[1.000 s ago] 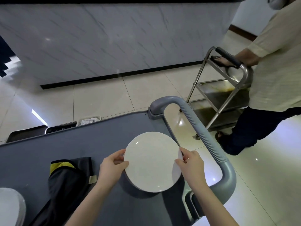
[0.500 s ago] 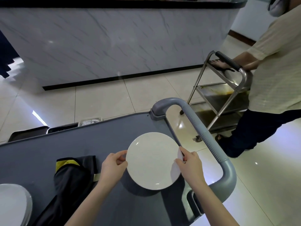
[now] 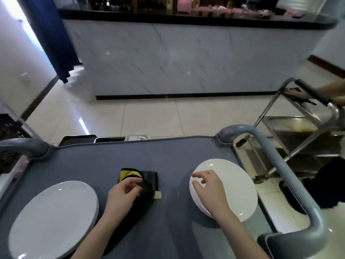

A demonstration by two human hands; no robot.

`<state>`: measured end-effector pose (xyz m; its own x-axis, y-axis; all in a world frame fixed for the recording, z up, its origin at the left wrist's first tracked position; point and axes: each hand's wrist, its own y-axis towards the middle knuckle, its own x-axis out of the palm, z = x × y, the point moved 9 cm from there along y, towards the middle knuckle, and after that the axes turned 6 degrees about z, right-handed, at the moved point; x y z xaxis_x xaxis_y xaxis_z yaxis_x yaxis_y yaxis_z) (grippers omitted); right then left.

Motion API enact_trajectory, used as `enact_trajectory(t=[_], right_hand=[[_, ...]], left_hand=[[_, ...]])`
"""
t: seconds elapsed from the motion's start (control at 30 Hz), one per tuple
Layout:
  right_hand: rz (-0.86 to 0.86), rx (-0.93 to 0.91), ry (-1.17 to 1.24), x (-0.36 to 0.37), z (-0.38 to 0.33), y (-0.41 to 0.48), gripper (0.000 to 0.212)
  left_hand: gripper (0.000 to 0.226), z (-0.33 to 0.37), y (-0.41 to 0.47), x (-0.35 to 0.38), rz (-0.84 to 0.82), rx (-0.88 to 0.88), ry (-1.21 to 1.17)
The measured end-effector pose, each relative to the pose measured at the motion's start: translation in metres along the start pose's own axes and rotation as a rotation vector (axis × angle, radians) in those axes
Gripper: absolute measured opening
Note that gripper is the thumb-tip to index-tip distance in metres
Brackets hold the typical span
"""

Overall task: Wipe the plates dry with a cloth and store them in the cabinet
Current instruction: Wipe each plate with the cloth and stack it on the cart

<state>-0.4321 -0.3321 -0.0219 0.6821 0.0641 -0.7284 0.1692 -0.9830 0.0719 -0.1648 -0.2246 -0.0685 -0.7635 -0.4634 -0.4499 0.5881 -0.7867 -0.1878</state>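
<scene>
Once laid flat at two o'clock on the cart, steadying the plate with uncurled right hand, probably to free the other for wiping. Gripping the cloth at twelve with curled left hand. Half a second ago: both hands on that plate's rim. Stack at ten.

- No text, number, brand or sign can be read anywhere in view.
- Small tan tag at the edge of the cloth, just right of the left hand's fingertips: too small and blurred to tell whether it carries print.
- Pink items on the dark counter top, well beyond the fingers of both hands: blurred, no lettering to make out.
</scene>
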Motion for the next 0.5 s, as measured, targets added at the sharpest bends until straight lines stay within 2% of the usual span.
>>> enact_trajectory(t=[0.27, 0.5], right_hand=[[-0.316, -0.237, -0.026, 0.127, -0.115, -0.019, 0.027], [-0.445, -0.314, -0.069, 0.207, -0.173, -0.049, 0.037]], left_hand=[[0.027, -0.053, -0.006, -0.140, 0.282, 0.014, 0.104], [0.033, -0.099, -0.009, -0.212, 0.358, 0.023, 0.392]])
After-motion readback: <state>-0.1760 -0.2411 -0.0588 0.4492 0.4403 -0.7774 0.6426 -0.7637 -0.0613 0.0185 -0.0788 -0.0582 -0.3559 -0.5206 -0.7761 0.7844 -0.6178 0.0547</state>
